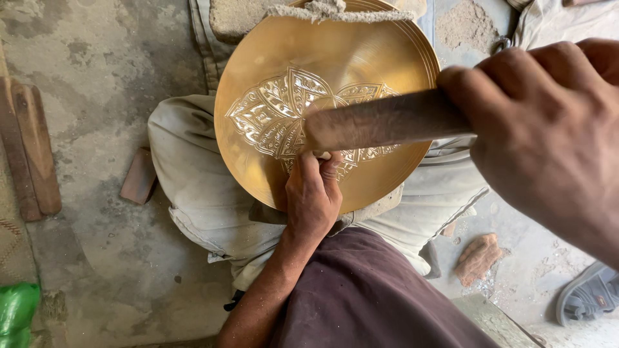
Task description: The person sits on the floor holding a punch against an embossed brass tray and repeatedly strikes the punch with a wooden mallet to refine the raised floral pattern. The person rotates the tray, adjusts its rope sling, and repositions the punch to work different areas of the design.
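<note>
A round brass plate (271,58) with an engraved flower pattern at its centre rests on my lap, leaning against a stone block. My left hand (313,193) lies on the plate's lower part, fingers pinched around a small tool whose tip is hidden under a wooden handle. Raised close to the camera at the right, my right hand (548,135) is closed around that thick wooden handle (380,122), which reaches left across the engraving. The handle's head is not visible.
A stone block (238,16) stands behind the plate. Wooden pieces (29,148) and a small block (138,177) lie on the concrete floor at the left. A green object (16,312) is at the bottom left, a sandal (590,293) at the bottom right.
</note>
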`<action>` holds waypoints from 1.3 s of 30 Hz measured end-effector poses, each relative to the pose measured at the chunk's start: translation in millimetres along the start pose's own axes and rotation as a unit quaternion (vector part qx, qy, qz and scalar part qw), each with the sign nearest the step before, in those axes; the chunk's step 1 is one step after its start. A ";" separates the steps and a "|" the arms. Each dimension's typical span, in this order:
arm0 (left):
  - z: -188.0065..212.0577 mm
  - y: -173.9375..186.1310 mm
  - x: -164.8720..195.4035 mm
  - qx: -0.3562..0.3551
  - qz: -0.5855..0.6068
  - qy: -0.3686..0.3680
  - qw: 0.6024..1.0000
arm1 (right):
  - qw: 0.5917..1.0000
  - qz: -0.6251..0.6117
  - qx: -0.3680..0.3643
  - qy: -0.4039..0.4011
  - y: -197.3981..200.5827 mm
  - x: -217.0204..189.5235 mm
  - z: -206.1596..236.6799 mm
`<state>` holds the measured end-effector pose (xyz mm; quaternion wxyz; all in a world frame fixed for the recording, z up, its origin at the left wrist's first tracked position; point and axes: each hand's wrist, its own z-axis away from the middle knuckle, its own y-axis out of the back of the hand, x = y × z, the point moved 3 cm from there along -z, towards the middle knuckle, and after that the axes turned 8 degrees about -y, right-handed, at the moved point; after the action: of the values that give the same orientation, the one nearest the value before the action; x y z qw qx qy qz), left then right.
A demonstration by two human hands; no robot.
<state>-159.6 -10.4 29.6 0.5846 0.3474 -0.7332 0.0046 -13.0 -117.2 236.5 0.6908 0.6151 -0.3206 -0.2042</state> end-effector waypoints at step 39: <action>7.8 -1.2 -7.0 0.000 0.033 0.026 0.999 | 0.969 0.216 -0.111 0.031 -4.1 -0.6 26.7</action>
<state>-165.1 -11.0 20.6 0.6030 0.3230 -0.7287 0.0326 -31.6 -136.7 233.4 0.7923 0.4564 -0.3997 -0.0653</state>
